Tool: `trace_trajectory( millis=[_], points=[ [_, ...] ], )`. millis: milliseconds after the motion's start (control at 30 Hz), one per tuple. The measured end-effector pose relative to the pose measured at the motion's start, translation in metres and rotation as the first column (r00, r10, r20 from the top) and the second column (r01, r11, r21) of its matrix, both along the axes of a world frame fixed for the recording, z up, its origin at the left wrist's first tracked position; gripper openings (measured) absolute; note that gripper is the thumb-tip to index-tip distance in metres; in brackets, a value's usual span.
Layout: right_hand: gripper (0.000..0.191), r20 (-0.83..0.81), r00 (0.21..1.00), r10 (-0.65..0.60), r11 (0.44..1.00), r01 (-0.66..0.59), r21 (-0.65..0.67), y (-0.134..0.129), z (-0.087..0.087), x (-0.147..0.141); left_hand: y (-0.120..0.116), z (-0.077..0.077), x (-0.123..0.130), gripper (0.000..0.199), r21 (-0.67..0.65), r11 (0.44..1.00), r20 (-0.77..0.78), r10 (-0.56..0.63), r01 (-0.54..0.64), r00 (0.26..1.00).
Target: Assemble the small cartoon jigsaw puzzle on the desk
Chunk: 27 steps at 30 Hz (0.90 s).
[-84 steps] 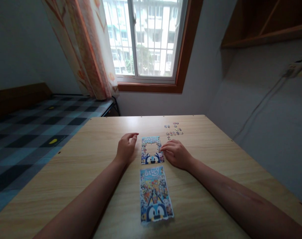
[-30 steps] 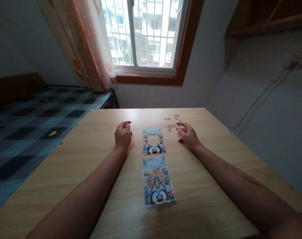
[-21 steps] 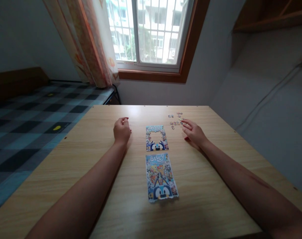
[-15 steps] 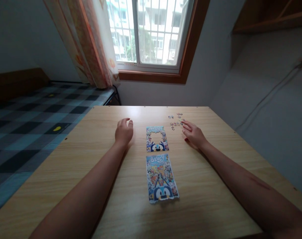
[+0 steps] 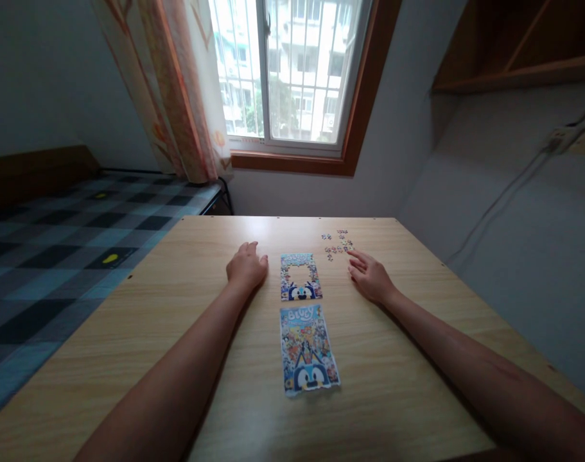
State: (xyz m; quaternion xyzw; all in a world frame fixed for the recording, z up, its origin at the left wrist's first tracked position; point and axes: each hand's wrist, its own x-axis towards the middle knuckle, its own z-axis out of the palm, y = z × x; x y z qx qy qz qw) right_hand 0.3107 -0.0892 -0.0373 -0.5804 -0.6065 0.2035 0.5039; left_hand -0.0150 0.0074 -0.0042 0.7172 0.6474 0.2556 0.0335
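Observation:
A small jigsaw puzzle (image 5: 314, 278) lies in the middle of the wooden table, its border joined around a gap in its centre. Below it lies a picture sheet (image 5: 307, 346) with a torn bottom edge, showing a blue dog character. Several loose puzzle pieces (image 5: 341, 249) are spread at the back right of the puzzle. My left hand (image 5: 247, 264) rests on the table left of the puzzle, fingers apart, holding nothing. My right hand (image 5: 370, 276) is beside the loose pieces, its fingers apart and fingertips close to the nearest piece.
The table (image 5: 176, 301) reaches back toward a wall with a barred window (image 5: 304, 77) and a curtain (image 5: 176, 96). A bed with a checked cover (image 5: 70, 256) stands at the left. A wooden shelf (image 5: 518, 77) hangs at the upper right.
The view has tilted up slightly. My left hand has shifted toward the puzzle, and its fingers have spread. My right hand stays close to the loose pieces.

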Motion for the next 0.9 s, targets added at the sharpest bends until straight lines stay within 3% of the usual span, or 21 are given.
trace_trajectory(
  millis=[100, 200, 367, 533, 733, 900],
  points=[
    [0.043, 0.036, 0.999, 0.025, 1.0, -0.026, 0.009, -0.007, 0.002, -0.002, -0.002, 0.002, -0.002, 0.048, 0.019, 1.0, 0.043, -0.024, 0.023, 0.999],
    [0.037, 0.186, 0.979, 0.083, 0.992, -0.1, 0.081, -0.016, 0.005, -0.005, 0.0, 0.001, -0.008, 0.04, 0.058, 0.998, 0.181, -0.044, 0.034, 0.982],
    [0.041, 0.509, 0.855, 0.097, 0.965, -0.205, 0.161, -0.02, 0.006, -0.007, 0.005, 0.001, -0.017, 0.032, 0.117, 0.993, 0.447, -0.056, 0.004, 0.893],
    [0.046, 0.604, 0.795, -0.048, 0.95, -0.151, 0.275, -0.01, 0.006, -0.001, 0.005, 0.002, -0.019, 0.03, 0.136, 0.989, 0.519, -0.029, -0.049, 0.854],
    [0.015, 0.636, 0.711, -0.301, 0.921, 0.043, 0.388, 0.019, 0.009, 0.009, 0.003, 0.005, -0.018, 0.03, 0.153, 0.982, 0.58, -0.003, -0.106, 0.815],
    [0.038, 0.594, 0.723, -0.354, 0.91, 0.12, 0.397, 0.04, 0.011, 0.012, 0.001, 0.007, -0.018, 0.041, 0.122, 0.986, 0.652, 0.005, -0.111, 0.758]
  ],
)
